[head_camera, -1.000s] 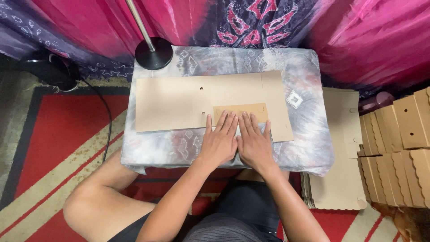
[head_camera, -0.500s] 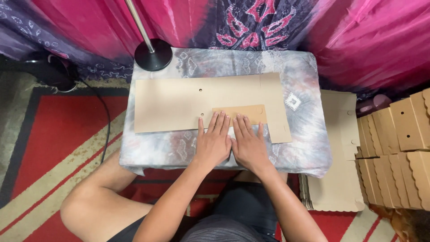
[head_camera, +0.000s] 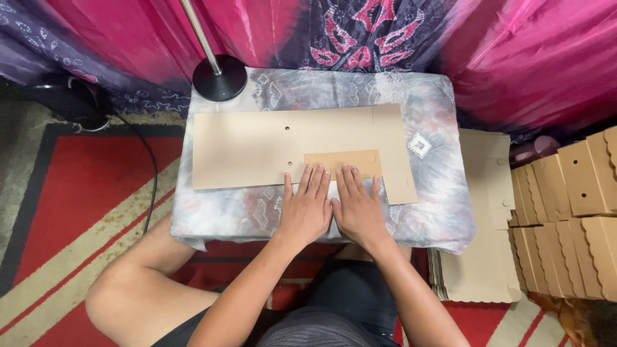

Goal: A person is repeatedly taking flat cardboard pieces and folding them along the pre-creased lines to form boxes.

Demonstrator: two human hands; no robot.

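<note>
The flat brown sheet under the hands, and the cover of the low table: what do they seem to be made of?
The flat brown sheet looks like matte cardboard, likely corrugated: an even tan face, punched holes, straight cut edges and a flap folded over it. The left hand and right hand lie flat at its near edge. The table cover seems to be soft tie-dyed cloth: mottled grey, draping over the table's edges.

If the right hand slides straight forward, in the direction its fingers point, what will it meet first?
The right hand would likely meet the darker folded flap of the flat cardboard sheet first; its fingertips already lie at the flap's near edge.
</note>
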